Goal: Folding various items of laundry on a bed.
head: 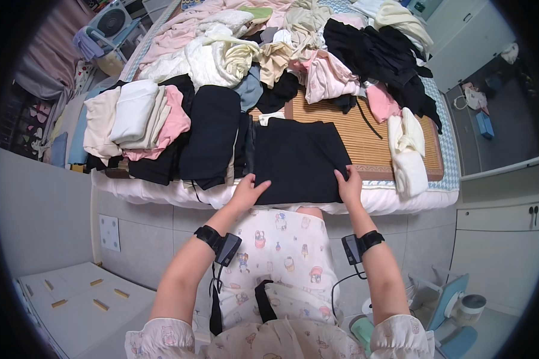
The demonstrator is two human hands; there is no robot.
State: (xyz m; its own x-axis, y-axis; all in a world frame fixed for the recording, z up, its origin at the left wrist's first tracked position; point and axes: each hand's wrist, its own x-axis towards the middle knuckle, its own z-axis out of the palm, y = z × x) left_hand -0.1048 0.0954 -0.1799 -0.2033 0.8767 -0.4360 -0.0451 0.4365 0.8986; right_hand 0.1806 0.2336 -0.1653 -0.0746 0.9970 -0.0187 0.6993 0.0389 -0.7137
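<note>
A folded black garment (298, 161) lies flat at the near edge of the bed, in front of me. My left hand (250, 190) grips its near left side, with the thumb over the cloth. At the right side, my right hand (349, 185) holds the edge between thumb and fingers. The fingers under the cloth are hidden. Close by on the left is a stack of folded dark clothes (210, 134). Further left, folded white, beige and pink clothes (137, 119) are piled on black ones.
Loose clothes, including a white quilted piece (193, 60) and black garments (377, 51), heap across the far bed. A rolled white fluffy item (408, 172) lies at the right on the bamboo mat (373, 157). A fan (110, 22) stands far left, and a blue-and-white stand (449, 300) is on the floor.
</note>
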